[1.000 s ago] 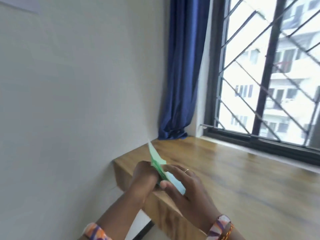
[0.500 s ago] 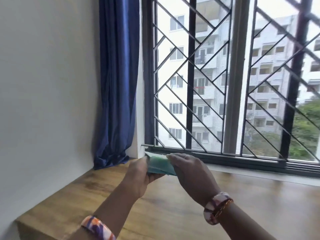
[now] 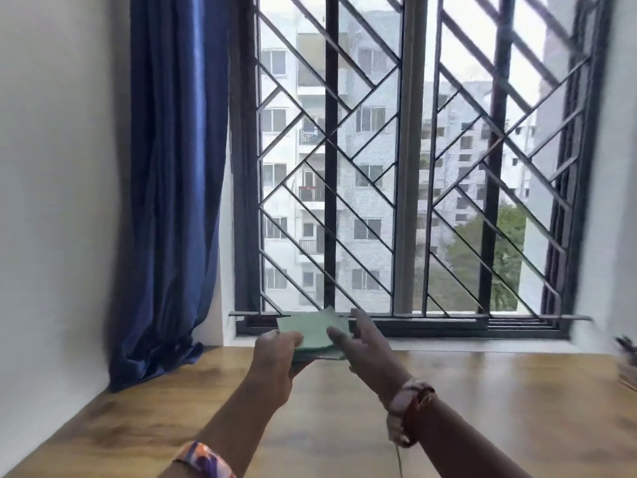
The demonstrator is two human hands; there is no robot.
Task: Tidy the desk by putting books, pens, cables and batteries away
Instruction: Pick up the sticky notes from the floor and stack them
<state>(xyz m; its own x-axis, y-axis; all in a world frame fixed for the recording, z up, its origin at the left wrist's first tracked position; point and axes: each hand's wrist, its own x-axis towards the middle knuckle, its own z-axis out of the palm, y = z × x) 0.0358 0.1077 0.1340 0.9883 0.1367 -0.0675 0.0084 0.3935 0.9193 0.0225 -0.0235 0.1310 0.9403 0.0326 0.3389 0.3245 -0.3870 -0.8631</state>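
Observation:
A thin stack of pale green books (image 3: 312,331) is held flat above the far part of the wooden desk (image 3: 482,401), close to the window sill. My left hand (image 3: 275,360) grips the stack's left edge, thumb on top and fingers underneath. My right hand (image 3: 362,343) is at the stack's right edge, with its thumb on the cover and its fingers stretched forward. How far the right fingers wrap below the books is hidden.
A barred window (image 3: 406,167) fills the wall behind the desk. A blue curtain (image 3: 172,188) hangs at the left and bunches on the desk's back left corner. A white wall (image 3: 55,201) closes the left side. Blurred objects (image 3: 625,360) sit at the right edge.
The view has swung right from the desk's left corner to face the window. Both hands have carried the green books from an upright tilt to lying flat, further out toward the sill.

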